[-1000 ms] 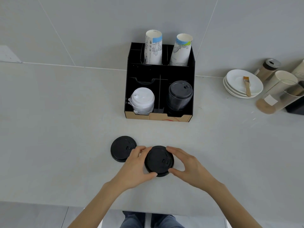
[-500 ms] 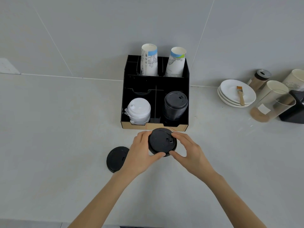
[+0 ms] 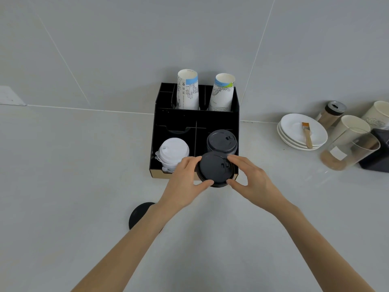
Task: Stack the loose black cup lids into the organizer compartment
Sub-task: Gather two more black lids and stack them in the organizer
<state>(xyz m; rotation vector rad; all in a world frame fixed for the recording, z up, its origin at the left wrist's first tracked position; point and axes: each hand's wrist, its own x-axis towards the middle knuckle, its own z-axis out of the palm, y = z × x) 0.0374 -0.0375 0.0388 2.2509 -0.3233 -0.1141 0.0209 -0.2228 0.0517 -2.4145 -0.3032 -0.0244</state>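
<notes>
Black organizer, frame centre: black lid stack in lower-right compartment, directly above held black lid, nearly touching. Left hand and right hand pinching lid's opposite rims, lid flat. Second loose lid, lower left, half hidden behind forearm.
</notes>
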